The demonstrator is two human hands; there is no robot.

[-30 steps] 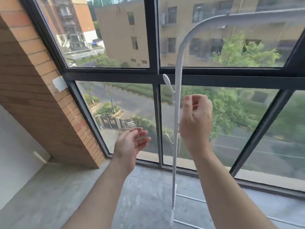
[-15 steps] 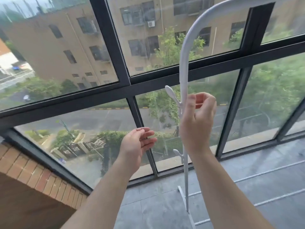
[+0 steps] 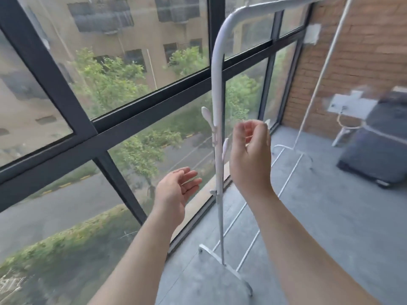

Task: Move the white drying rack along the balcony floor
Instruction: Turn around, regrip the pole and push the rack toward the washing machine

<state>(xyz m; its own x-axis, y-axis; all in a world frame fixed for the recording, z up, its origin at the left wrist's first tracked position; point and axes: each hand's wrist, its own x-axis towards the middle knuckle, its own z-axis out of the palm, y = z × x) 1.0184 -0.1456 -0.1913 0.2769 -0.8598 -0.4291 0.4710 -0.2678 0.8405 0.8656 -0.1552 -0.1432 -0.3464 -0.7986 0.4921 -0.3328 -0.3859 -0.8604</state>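
We see a white drying rack standing on the gray balcony floor, just beside the big window with dark frames. Its near pole goes straight up and bends over at the top toward the right. Little white hooks stick out from the pole about halfway up. At the bottom, the pole sits on a flat white foot bar that lies on the floor. Thin white rails run along the floor from this foot to the far end of the rack, where another thin pole goes up near the brick wall. The right hand is up in the air, just to the right of the near pole. Its fingers are curled in a loose way, but they are not wrapped around anything, and we see a small gap between the hand and the pole. The left hand is lower, on the left side of the pole, with the palm turned up and the fingers spread out and loose. It holds nothing and does not touch the rack. Far off on the right, a dark, blurry box shape sits on the floor near the brick wall. Outside the glass there are green trees, a road and a tan building.
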